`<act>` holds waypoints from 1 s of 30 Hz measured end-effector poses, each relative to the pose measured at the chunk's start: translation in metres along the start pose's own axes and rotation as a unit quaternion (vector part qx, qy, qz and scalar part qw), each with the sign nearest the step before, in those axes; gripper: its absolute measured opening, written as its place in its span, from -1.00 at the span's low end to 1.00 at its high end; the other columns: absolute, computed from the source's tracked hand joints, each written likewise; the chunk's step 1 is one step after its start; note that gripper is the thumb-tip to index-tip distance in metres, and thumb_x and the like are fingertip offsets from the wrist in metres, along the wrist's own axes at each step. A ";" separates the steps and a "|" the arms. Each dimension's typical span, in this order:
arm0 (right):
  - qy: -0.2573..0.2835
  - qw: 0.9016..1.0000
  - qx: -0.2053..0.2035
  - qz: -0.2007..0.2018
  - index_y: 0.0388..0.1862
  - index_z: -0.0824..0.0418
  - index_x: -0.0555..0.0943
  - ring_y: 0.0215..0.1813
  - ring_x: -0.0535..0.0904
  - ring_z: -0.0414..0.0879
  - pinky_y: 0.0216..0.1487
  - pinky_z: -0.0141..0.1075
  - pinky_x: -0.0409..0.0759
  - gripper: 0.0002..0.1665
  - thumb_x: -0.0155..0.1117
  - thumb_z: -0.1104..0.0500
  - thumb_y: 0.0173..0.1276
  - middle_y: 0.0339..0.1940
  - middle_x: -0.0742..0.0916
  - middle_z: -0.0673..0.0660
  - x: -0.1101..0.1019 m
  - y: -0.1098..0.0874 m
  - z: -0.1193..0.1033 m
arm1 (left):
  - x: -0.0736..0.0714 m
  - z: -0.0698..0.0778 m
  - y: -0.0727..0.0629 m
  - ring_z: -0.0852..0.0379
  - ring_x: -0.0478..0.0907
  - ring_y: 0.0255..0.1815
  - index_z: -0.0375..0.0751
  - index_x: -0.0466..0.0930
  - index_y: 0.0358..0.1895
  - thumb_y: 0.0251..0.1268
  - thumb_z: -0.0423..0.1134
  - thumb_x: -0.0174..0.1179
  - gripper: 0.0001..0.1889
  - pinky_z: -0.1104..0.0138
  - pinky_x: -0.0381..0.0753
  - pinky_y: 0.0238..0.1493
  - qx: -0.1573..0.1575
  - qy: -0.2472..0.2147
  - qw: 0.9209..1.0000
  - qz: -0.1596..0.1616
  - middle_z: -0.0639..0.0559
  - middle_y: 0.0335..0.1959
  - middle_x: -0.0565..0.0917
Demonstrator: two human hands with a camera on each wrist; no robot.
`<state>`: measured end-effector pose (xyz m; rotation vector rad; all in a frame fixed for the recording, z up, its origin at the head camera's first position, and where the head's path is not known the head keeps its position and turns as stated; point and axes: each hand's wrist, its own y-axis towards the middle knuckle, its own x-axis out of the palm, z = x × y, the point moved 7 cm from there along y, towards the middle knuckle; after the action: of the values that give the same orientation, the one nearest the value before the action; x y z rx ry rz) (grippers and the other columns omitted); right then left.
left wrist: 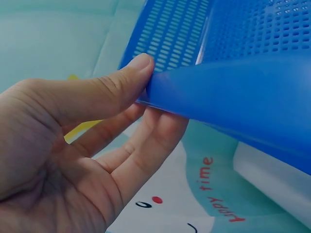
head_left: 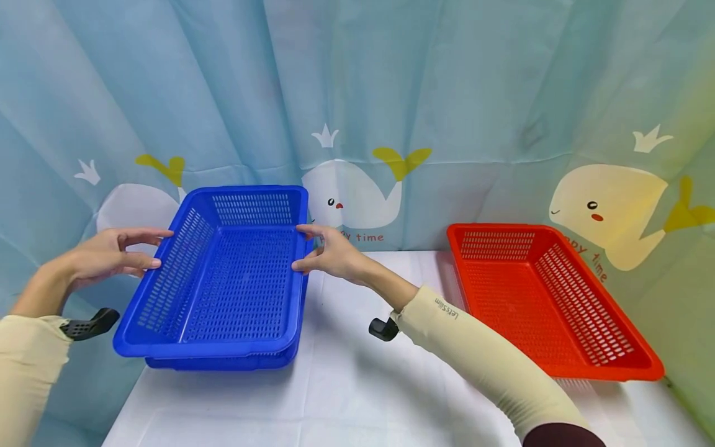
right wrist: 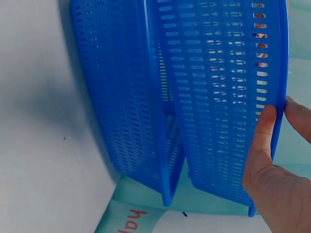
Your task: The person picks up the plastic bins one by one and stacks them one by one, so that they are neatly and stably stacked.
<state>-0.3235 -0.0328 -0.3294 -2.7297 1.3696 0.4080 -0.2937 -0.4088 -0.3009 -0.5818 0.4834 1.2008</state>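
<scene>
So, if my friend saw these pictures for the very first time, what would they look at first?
Probably the blue basket, held by its rim between the left hand and right hand, just above a lower basket, also blue. Next might come the red basket, on the right side of the white table, and the whales on the curtain behind.

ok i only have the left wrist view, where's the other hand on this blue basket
Observer: The right hand pinches the upper blue basket at its right side.
Operator: upper? what's under it then
Observer: A second blue basket shows beneath it, clearest in the right wrist view.
Operator: anything else out there
Observer: A red basket, apart from the blue ones, over to the person's right.
</scene>
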 end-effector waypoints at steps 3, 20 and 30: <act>0.002 1.000 0.009 0.005 0.63 0.21 0.21 -0.16 0.80 0.01 0.26 -0.11 0.61 0.00 0.51 0.30 0.31 0.36 0.45 0.18 0.001 0.000 0.006 | 0.002 -0.004 0.004 0.03 0.70 0.00 -0.32 0.22 0.54 0.43 -0.23 0.31 -0.28 -0.07 0.70 0.03 0.000 0.000 1.000 0.000 -0.40 0.46 0.28; 0.028 0.999 0.037 0.020 0.63 0.24 0.21 -0.22 0.79 0.02 0.07 -0.21 0.71 0.01 0.50 0.37 0.29 0.49 0.36 0.27 0.012 0.005 0.038 | 0.019 -0.029 0.020 -0.17 0.68 0.02 -0.37 0.26 0.52 0.36 -0.21 0.38 -0.24 -0.02 0.75 -0.03 0.005 -0.005 1.000 0.006 -0.45 0.44 0.28; 0.023 0.999 0.044 0.019 0.63 0.27 0.20 -0.26 0.79 0.02 -0.01 -0.24 0.73 0.00 0.48 0.40 0.29 0.43 0.40 0.26 0.017 0.003 0.049 | 0.030 -0.042 0.028 -0.17 0.67 0.01 -0.42 0.22 0.53 0.38 -0.26 0.36 -0.24 -0.03 0.74 -0.03 -0.005 -0.027 1.000 -0.011 -0.48 0.40 0.27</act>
<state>-0.3258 -0.0396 -0.3805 -2.6623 1.4180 0.2808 -0.3134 -0.4082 -0.3564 -0.5601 0.4239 1.1965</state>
